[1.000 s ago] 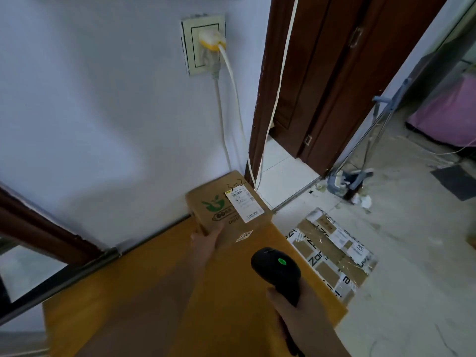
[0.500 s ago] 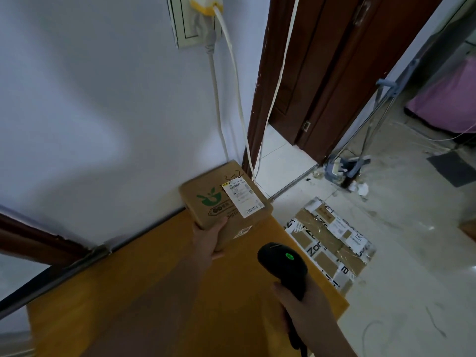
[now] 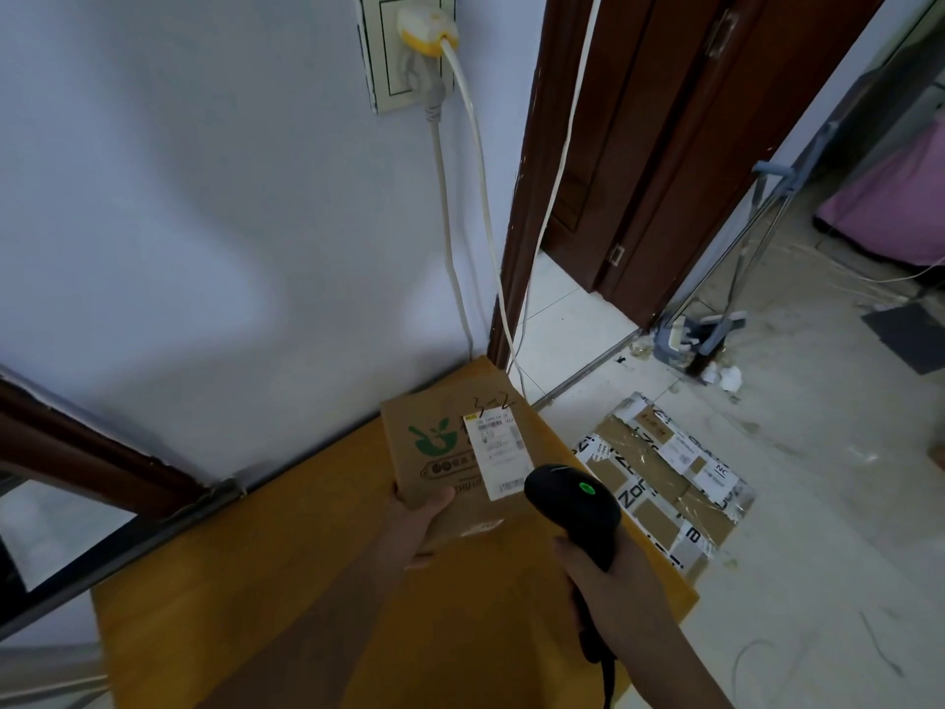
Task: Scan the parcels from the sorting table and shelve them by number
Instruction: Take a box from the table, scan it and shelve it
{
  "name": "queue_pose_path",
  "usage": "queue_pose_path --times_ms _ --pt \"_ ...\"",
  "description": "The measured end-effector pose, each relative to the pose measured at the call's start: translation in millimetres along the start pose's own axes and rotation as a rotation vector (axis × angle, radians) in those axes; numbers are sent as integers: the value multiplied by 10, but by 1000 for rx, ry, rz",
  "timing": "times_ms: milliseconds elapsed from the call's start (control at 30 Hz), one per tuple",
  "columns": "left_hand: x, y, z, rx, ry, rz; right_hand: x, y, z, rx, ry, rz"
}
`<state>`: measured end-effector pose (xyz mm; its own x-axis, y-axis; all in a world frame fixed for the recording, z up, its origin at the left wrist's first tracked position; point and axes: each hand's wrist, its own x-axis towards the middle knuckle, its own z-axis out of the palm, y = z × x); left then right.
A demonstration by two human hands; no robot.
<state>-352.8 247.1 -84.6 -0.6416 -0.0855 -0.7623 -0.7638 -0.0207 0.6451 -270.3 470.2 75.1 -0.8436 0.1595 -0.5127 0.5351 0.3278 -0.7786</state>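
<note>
Left hand (image 3: pixel 419 524) grips the box (image 3: pixel 455 452) tilted up; right hand (image 3: pixel 608 580) clamps the scanner (image 3: pixel 572 509). Scanner's crowding the label (image 3: pixel 498 455), so a misread looks likely if the box wobbles.

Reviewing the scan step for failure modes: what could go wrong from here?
1. The left hand holds the brown parcel by one lower corner only, so it might slip or tip.
2. The scanner in the right hand sits close beside the white label, which may cause a misread.
3. Wall cords hang just behind the parcel and could snag.
</note>
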Motion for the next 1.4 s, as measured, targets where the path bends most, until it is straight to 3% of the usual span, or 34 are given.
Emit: queue_pose_path --times_ms 167,500,967,1400 --pt "-314 -392 -68 -3 -29 12 -128 92 8 16 28 -12" --pt "-650 -912 -60 -60 -77 240 -294 465 150 -18 44 -23" --pt "-689 -897 -27 -34 -63 296 -215 463 185 -63 12 -135" --pt "-707 -951 -12 -12 -58 321 -268 478 211 19 -2 -105"
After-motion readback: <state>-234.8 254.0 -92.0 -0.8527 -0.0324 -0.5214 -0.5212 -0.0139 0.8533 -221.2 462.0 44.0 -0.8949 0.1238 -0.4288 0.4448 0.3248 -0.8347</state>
